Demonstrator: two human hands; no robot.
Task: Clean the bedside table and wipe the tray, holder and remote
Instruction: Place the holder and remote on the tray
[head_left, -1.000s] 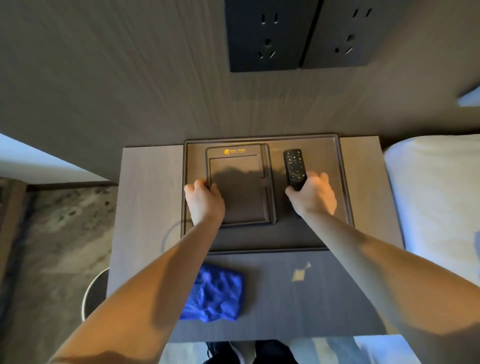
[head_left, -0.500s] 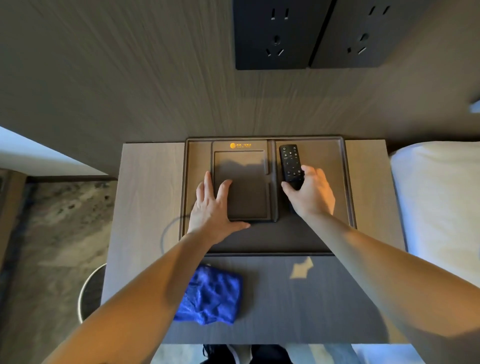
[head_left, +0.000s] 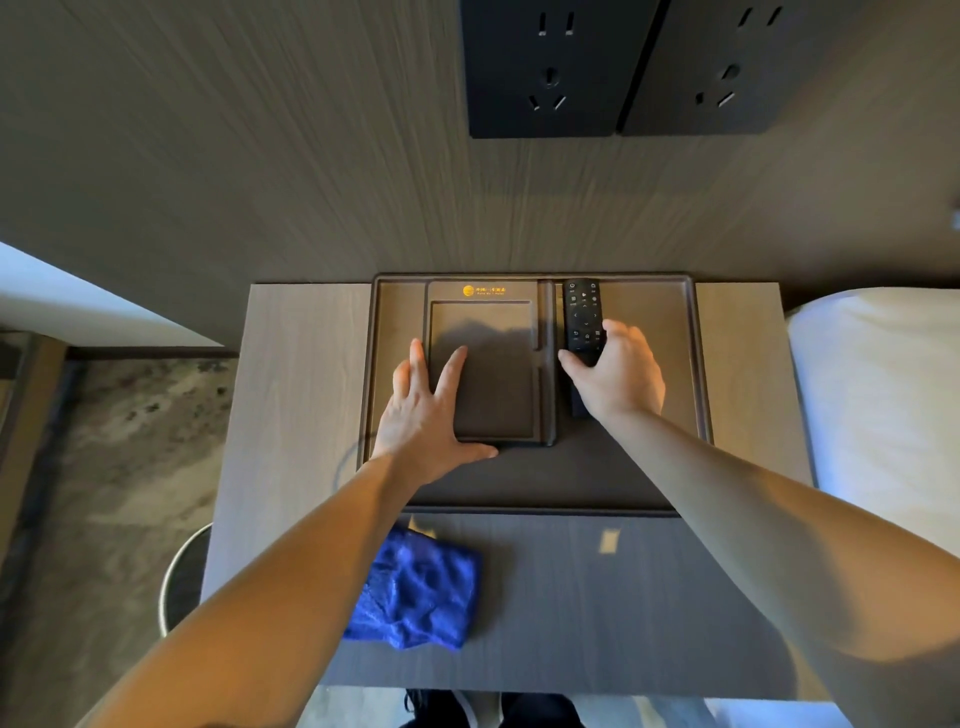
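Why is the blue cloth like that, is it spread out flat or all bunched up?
Bunched up. The blue cloth lies as a lumpy, wrinkled heap on the bedside table, in front of the tray, and neither hand touches it.

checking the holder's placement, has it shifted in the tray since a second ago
Yes. The holder has slid toward the tray's far rim and right, now close beside the remote.

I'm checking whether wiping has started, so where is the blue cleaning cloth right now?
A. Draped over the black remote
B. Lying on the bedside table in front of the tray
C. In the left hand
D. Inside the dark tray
B: the crumpled blue cleaning cloth lies on the grey wooden bedside table, nearer than the dark rectangular tray, and neither hand touches it.
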